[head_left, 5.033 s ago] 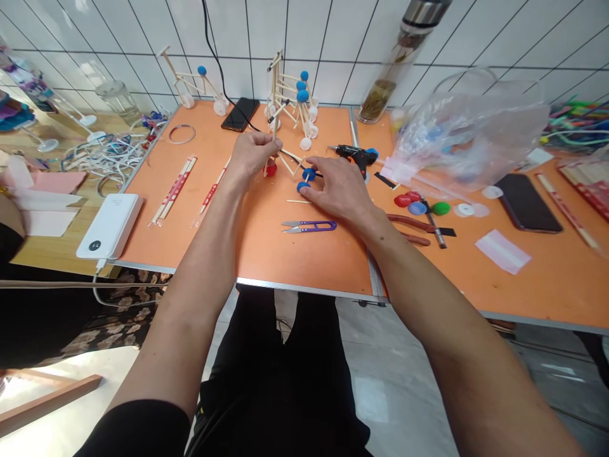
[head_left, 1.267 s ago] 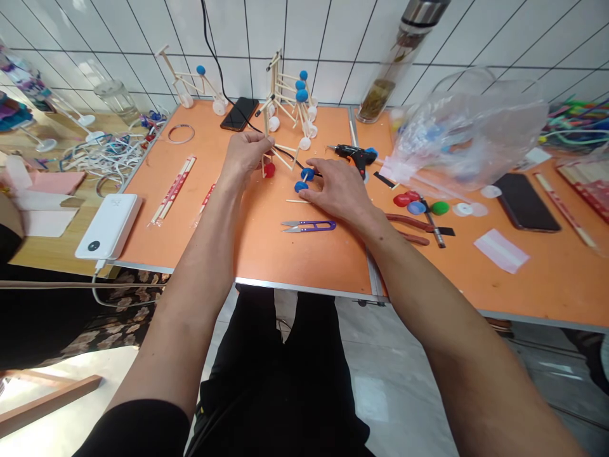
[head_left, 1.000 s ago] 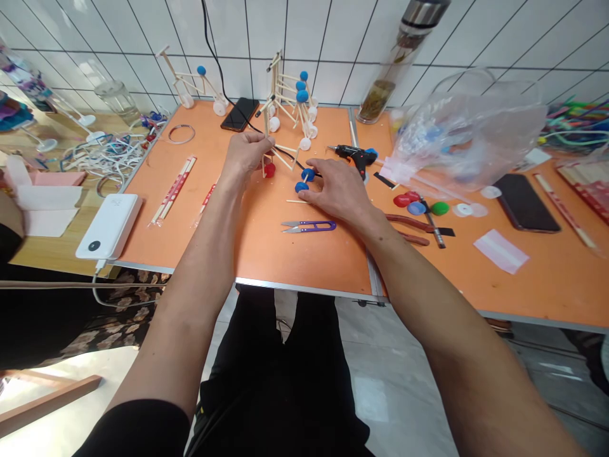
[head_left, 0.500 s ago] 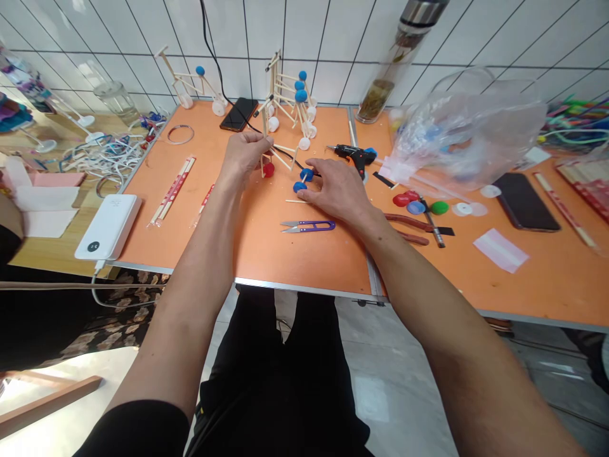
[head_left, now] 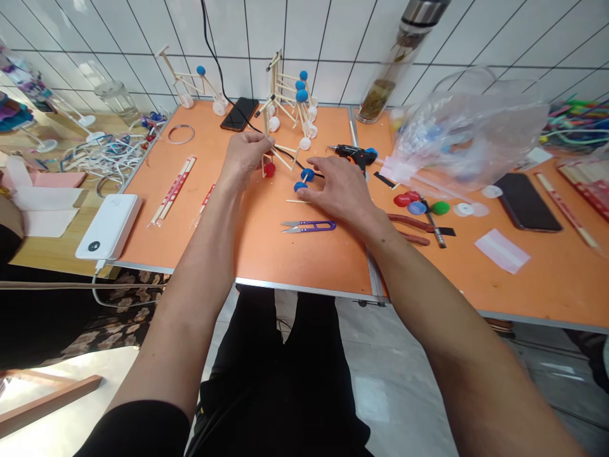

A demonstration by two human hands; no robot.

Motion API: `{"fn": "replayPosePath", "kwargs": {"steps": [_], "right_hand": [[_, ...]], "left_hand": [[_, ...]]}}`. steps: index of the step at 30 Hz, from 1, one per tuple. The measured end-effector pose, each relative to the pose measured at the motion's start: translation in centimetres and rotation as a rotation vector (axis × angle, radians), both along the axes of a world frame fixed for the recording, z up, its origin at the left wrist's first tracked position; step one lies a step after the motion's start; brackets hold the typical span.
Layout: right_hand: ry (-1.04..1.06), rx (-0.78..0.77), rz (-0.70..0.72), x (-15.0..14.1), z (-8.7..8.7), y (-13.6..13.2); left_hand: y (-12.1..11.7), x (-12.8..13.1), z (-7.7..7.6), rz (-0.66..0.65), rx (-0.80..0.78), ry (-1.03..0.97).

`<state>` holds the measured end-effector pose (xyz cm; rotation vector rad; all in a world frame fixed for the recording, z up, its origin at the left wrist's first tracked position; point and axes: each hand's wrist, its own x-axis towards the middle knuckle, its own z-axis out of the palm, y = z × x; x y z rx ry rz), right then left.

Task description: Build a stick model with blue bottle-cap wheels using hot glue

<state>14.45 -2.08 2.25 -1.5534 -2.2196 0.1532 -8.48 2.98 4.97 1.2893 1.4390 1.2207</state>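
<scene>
My left hand point(head_left: 247, 152) pinches a small frame of thin wooden sticks point(head_left: 284, 157) near its upright stick. A red bottle cap point(head_left: 269, 169) sits at the frame's lower left, beside my fingers; the palm side is hidden. To the right, my right hand point(head_left: 339, 184) has thumb and forefinger on a pair of blue bottle caps point(head_left: 301, 186) joined by a short stick. These caps rest on the orange table, close to the frame's right end. A loose thin stick point(head_left: 297, 201) and purple-handled thread snips point(head_left: 311, 226) lie just in front of them.
Behind stand stick models with caps point(head_left: 301, 95). A black glue gun point(head_left: 354, 153), pliers point(head_left: 409, 228), loose caps point(head_left: 441, 207) and a plastic bag point(head_left: 471, 139) lie right. At left are wrapped chopsticks point(head_left: 175, 190) and a white power bank point(head_left: 109, 226). A black cable runs behind the frame.
Since five seconds ago, my left hand has shifted slightly left with the stick frame. My right hand stays at the blue caps. Over the last second almost nothing moves.
</scene>
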Motion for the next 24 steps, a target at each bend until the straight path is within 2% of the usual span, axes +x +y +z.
{"fn": "replayPosePath", "kwargs": {"steps": [9,16,24], "right_hand": [[0.045,0.139,-0.121,2.6,0.5,0.6],[0.037,0.135,-0.125,2.8,0.4,0.7],[0.049,0.103,-0.131,2.8,0.4,0.6]], "left_hand": [[0.3,0.0,-0.2,-0.003,0.014,-0.010],[0.0,-0.1,0.0,-0.012,0.038,-0.014],[0.2,-0.3,0.1,0.063,0.090,0.048]]}}
